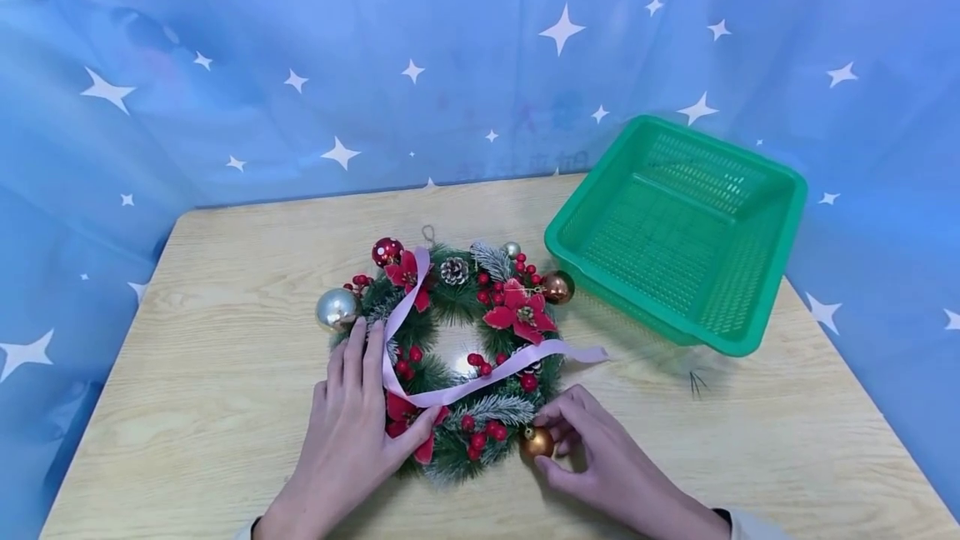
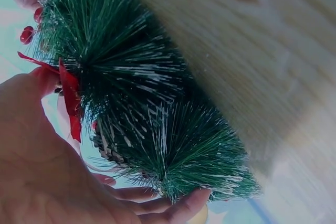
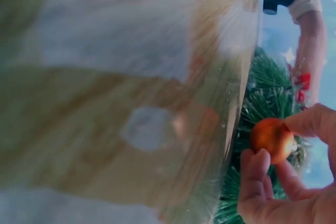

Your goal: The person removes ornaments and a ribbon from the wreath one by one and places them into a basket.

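A green Christmas wreath (image 1: 453, 444) lies on the wooden table, dressed with red poinsettias, berries, pine cones and baubles. Its lower right edge carries a gold bauble (image 1: 537, 443), which my right hand (image 1: 600, 461) pinches between thumb and fingers. That same bauble (image 3: 272, 140) looks orange in the right wrist view, close against the needles. My left hand (image 1: 347, 423) rests on the wreath's left side, fingers extended over the greenery. Its thumb touches the lower left poinsettia (image 2: 69, 95). A pale lilac ribbon (image 1: 448, 396) lies loosely across the wreath, one end trailing off to the right.
At the back right stands a green plastic basket (image 1: 780, 248), close to the wreath's copper bauble (image 1: 558, 287). A silver bauble (image 1: 337, 308) sticks out at the left edge. Loose needles (image 1: 697, 383) lie on the table (image 1: 202, 340). A blue star-patterned cloth (image 1: 247, 32) hangs behind.
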Demonstrator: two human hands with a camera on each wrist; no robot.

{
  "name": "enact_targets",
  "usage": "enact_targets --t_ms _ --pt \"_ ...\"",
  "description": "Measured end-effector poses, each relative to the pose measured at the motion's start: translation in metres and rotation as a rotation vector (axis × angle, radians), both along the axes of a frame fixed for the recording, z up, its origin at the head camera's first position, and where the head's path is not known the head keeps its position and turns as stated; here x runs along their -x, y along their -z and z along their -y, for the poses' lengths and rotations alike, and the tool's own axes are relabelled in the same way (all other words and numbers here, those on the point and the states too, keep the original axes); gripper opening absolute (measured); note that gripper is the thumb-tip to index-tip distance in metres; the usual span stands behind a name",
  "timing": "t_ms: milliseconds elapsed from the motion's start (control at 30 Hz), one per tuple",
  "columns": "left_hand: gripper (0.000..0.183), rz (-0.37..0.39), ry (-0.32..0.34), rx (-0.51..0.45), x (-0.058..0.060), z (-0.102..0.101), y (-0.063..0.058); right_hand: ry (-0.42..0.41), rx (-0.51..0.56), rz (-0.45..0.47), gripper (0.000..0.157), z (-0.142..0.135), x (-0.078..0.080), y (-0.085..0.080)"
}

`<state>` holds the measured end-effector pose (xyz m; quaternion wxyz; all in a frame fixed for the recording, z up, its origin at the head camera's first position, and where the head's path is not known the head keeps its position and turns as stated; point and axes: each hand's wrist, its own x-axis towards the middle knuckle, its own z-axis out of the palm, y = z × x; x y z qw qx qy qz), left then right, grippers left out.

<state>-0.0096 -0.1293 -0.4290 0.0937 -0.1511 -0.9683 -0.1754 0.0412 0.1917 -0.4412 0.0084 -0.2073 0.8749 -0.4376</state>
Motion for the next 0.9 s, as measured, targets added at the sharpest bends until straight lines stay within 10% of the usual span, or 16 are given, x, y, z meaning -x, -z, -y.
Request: enact_targets --t_ms 900 --pt "0.124 0.005 0.065 -0.009 0.005 0.005 -0.002 0.014 0.109 -0.229 0.054 -0.011 0.015 -0.025"
